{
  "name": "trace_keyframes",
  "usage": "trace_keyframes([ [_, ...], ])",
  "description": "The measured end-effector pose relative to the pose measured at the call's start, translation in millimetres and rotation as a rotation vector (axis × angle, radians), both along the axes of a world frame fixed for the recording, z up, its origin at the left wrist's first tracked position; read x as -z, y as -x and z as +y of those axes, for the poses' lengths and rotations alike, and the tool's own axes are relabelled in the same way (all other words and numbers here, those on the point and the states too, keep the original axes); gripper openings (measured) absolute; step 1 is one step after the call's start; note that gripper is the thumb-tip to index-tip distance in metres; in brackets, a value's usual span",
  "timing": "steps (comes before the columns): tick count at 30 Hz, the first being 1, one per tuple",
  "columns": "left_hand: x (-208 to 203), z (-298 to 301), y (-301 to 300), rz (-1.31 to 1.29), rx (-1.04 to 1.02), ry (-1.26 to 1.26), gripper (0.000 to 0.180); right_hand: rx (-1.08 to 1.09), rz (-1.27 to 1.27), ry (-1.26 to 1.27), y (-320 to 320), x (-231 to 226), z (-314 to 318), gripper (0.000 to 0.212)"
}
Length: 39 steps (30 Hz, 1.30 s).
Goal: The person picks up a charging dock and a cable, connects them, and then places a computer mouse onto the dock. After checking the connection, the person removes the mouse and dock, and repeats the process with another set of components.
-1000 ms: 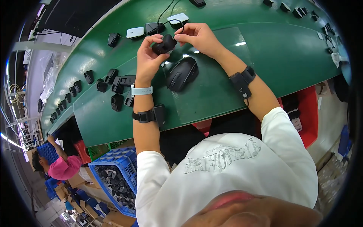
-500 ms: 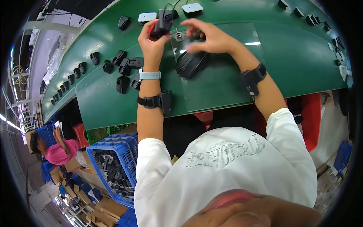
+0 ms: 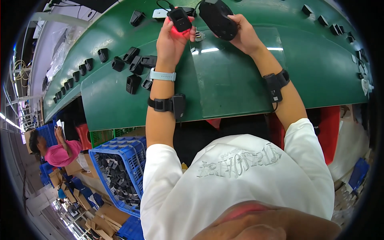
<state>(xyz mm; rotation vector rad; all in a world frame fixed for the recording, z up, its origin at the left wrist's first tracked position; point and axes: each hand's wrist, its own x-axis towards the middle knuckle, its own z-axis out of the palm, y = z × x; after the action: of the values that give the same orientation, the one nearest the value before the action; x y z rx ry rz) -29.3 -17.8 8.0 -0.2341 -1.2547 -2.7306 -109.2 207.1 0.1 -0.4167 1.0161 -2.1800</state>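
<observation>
My left hand [image 3: 170,46] holds up a small black square device [image 3: 179,20] with a cable at its top. Red light from the device glows on the palm and fingers behind it. In my right hand [image 3: 245,37] is a black mouse-shaped device [image 3: 218,20], raised over the far part of the table and gripped by its right side. A small metal USB plug [image 3: 198,35] shows between the two hands. Behind the left hand, a white-topped box [image 3: 159,14] is partly covered by the fingers.
Several black cradle-like parts [image 3: 136,64] lie left of my left forearm on the green table [image 3: 160,116]. A row of similar parts [image 3: 76,75] follows the left edge, and more [image 3: 335,29] sit far right. A blue crate [image 3: 120,180] full of black parts stands lower left; a person [image 3: 60,150] is beyond.
My right hand has picked up the mouse-shaped device from the table and lifted it. The left hand has shifted slightly right, turning its device so the flat face shows.
</observation>
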Motion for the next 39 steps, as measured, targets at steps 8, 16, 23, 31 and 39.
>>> trace_keyframes([
  [8, -6.8, 13.7, -10.3, -0.002, -0.055, 0.336, 0.056, 0.123, 0.128, 0.028, -14.1, -24.7, -17.5, 0.043],
  [16, 2.3, 12.1, -7.6, 0.030, -0.156, 0.683, 0.067, 0.251, 0.321, -0.016, -10.8, -9.2, -22.2, 0.044],
  [23, -1.6, 19.8, -7.1, 0.014, -0.236, 0.622, 0.068, 0.261, 0.383, -0.020, -9.3, -2.5, -23.1, 0.053],
  [31, -4.6, 17.7, -14.0, -0.069, -0.131, 0.517, 0.063, 0.551, 1.096, -0.391, -39.8, -40.4, -8.4, 0.089],
  [39, 1.0, 22.8, -14.8, -0.068, -0.187, 0.464, 0.037, 0.660, 1.279, -0.241, -37.2, -20.8, -18.1, 0.077],
])
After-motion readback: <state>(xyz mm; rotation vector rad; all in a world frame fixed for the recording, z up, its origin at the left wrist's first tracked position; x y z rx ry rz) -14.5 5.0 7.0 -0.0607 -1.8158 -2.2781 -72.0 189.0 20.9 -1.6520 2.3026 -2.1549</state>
